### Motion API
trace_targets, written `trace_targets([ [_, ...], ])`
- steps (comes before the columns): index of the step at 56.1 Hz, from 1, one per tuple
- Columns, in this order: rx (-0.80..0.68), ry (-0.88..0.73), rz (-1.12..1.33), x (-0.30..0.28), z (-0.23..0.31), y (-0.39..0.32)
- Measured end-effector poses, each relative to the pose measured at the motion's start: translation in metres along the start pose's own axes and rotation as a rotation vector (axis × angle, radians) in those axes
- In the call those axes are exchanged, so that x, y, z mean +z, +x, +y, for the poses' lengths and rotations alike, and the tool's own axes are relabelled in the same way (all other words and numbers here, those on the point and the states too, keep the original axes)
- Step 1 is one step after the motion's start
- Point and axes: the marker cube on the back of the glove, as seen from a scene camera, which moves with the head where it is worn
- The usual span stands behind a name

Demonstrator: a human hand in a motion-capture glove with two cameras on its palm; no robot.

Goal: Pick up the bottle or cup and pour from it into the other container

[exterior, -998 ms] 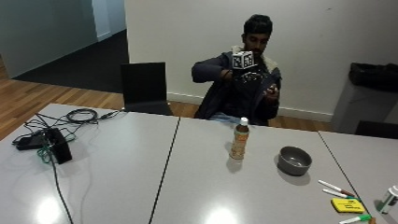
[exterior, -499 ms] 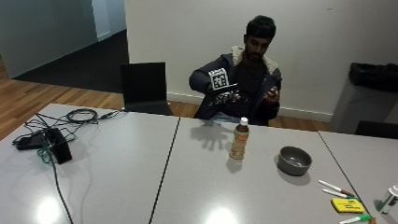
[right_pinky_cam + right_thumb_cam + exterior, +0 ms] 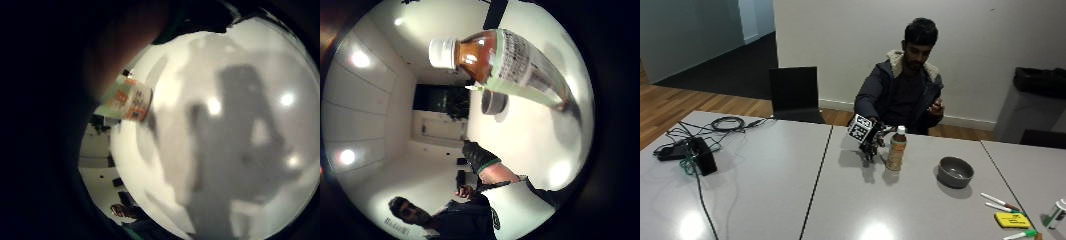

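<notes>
A brown bottle (image 3: 895, 149) with a white cap and a pale label stands upright on the grey table (image 3: 773, 190), in front of the seated person. A grey bowl (image 3: 955, 171) sits on the table to its right. My gloved right hand (image 3: 871, 141) hangs just left of the bottle, low over the table, with its fingers pointing down and relaxed; I see no grip on the bottle. The thumb side palm view shows the bottle (image 3: 520, 60) close by and the bowl (image 3: 494, 102) beyond it. The little finger side palm view catches the bottle's label (image 3: 127, 100) beside a finger. The person's bare hand (image 3: 935, 106) is raised at the chest.
Markers (image 3: 999, 202) and a yellow pad (image 3: 1009, 220) lie near the table's right end. A black device (image 3: 700, 156) with coiled cables (image 3: 726, 122) sits at the left. A black chair (image 3: 794, 94) stands behind the table. A seam (image 3: 818, 175) splits the tabletop.
The gloved hand has come down from chest height to the table and now sits right beside the bottle. Bottle and bowl have not moved.
</notes>
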Motion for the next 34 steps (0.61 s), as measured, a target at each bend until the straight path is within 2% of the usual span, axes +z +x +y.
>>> trace_targets([
  [11, -0.063, -0.042, -0.167, 0.026, -0.020, 0.007],
  [27, -0.163, 0.026, -0.264, 0.047, -0.039, 0.014],
  [34, -0.139, 0.063, -0.267, 0.053, -0.045, 0.013],
])
